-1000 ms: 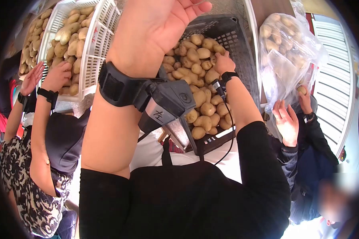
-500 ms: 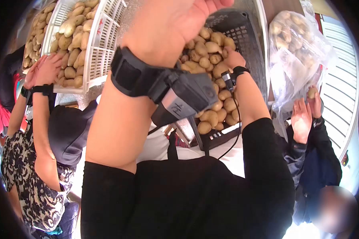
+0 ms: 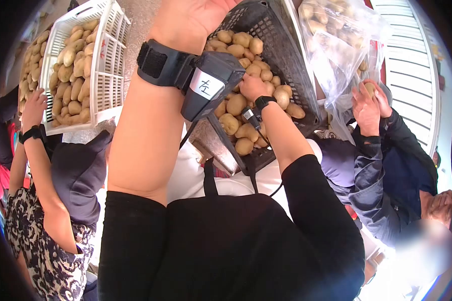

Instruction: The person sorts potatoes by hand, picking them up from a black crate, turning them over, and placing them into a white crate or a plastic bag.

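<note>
Inside a black plastic crate [image 3: 306,103], my right hand [image 3: 254,88] reaches into a pile of potatoes [image 3: 236,104]. Its fingers bend down and close over a potato, mostly hidden from above. A small camera [image 3: 251,118] with a cable is strapped at that wrist. My left hand [image 3: 188,20] is raised at the top edge, palm partly showing, above the crate's far left side. Most of its fingers lie outside the picture. A black strapped device [image 3: 211,85] with a white label sits on the left wrist and hides part of the pile.
A white crate [image 3: 103,65] of potatoes stands to the left, with a co-worker's hand [image 3: 33,108] by its near left corner. At the right, another person's hands [image 3: 369,103] hold a potato beside a clear plastic bag [image 3: 341,50] of potatoes.
The view has shifted, so the crates appear lower and further left. My right hand has moved toward the middle of the pile. The right-hand co-worker's hands have come together around a potato.
</note>
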`<state>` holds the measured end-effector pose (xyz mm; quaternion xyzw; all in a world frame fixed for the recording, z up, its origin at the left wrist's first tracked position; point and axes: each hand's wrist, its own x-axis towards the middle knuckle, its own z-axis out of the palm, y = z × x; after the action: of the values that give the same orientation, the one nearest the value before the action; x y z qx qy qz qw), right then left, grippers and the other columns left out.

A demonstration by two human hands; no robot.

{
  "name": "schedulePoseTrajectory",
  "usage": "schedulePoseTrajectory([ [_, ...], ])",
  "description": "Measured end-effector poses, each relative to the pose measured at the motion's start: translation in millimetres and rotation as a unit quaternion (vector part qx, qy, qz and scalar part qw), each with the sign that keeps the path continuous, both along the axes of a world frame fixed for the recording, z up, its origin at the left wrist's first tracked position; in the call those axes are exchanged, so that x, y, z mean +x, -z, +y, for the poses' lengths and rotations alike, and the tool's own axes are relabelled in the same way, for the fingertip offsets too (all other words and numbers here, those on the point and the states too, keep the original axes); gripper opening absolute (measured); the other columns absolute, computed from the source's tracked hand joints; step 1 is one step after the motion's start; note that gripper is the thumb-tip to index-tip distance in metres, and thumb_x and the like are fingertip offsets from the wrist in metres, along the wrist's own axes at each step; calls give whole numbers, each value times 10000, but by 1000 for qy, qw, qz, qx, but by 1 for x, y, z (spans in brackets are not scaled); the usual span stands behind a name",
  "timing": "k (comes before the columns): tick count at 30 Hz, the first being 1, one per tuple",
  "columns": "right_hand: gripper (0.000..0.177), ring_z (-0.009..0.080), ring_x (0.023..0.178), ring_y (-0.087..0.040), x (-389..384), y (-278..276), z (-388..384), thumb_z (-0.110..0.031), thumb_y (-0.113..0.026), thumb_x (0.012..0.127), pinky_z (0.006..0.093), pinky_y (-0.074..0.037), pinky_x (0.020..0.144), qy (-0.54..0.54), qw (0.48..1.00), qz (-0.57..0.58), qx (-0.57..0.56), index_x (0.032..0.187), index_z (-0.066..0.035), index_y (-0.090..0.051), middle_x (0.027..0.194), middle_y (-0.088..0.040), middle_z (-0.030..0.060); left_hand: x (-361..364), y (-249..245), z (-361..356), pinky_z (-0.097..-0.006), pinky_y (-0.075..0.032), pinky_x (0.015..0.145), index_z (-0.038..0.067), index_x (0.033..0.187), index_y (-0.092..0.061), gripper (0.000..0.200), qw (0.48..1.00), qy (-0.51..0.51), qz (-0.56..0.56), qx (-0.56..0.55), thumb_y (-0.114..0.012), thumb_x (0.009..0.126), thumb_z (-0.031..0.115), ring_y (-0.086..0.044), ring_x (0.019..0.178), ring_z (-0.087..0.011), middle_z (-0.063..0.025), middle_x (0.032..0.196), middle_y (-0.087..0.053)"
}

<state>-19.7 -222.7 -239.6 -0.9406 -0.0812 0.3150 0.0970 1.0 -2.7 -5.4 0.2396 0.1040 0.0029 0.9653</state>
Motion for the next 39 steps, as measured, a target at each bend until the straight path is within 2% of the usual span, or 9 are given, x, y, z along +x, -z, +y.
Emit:
schedulePoseTrajectory([
  [5,602,312,1013,-476,7,14,3,-376,-500,746,356,-380,861,-58,998,-13,-27,1245,-96,-312,1071,-494,216,3,-3,12,-269,-439,637,-10,803,-474,105,1000,-9,8,-11,-440,828,85,-509,716,-173,-90,767,-515],
  [9,549,327,984,-484,38,-1,10,-355,-584,695,365,-400,823,-59,996,61,33,1097,-9,-443,1029,-514,216,1,-8,23,-268,-439,636,-8,812,-474,109,999,-29,23,-4,-443,831,95,-506,714,-168,-84,774,-514],
  [13,502,337,968,-467,75,4,14,-255,-645,636,385,-406,798,-23,975,-217,47,1060,-43,-480,1034,-504,154,-1,-11,30,-269,-439,637,-8,828,-478,117,996,-63,63,20,-443,834,104,-508,725,-168,-80,784,-514],
  [17,482,330,1006,-436,109,29,13,-204,-654,617,415,-428,775,-97,946,-308,-44,1044,-95,-458,1084,-454,117,-2,-8,41,-277,-437,652,-6,852,-481,131,993,-75,87,15,-440,838,117,-513,749,-175,-79,797,-518],
  [20,278,318,1007,-437,126,48,12,-125,-511,729,478,-420,736,-119,956,-260,-72,1004,-148,-480,1062,-462,126,-4,-9,46,-286,-432,669,6,861,-483,132,994,-71,84,26,-427,846,125,-515,758,-180,-78,805,-523],
  [25,248,318,855,-526,131,71,19,-115,-471,761,436,-453,685,-110,950,-229,-182,1007,-134,-446,924,-525,149,-3,-8,50,-288,-432,673,11,877,-478,131,992,-68,101,38,-430,846,129,-514,771,-183,-76,812,-521],
  [32,445,356,908,-510,134,50,4,-140,-553,677,411,-439,748,-103,983,-145,-41,1086,-68,-392,1061,-449,221,-6,-9,48,-289,-430,677,8,875,-475,136,990,-68,114,54,-431,846,134,-512,777,-179,-74,827,-520],
  [36,743,364,1097,-389,115,66,-10,-293,-610,592,389,-352,898,-59,995,-41,70,1256,-176,-298,1239,-312,262,-4,-6,42,-289,-427,680,9,872,-475,132,995,-39,89,17,-431,845,131,-511,781,-178,-74,824,-517],
  [39,714,373,1083,-395,109,49,19,-350,-625,573,386,-355,891,9,984,19,178,1215,-177,-367,1201,-347,271,-6,-5,35,-288,-427,678,11,871,-475,130,995,-30,77,49,-429,846,130,-511,779,-179,-75,823,-517],
])
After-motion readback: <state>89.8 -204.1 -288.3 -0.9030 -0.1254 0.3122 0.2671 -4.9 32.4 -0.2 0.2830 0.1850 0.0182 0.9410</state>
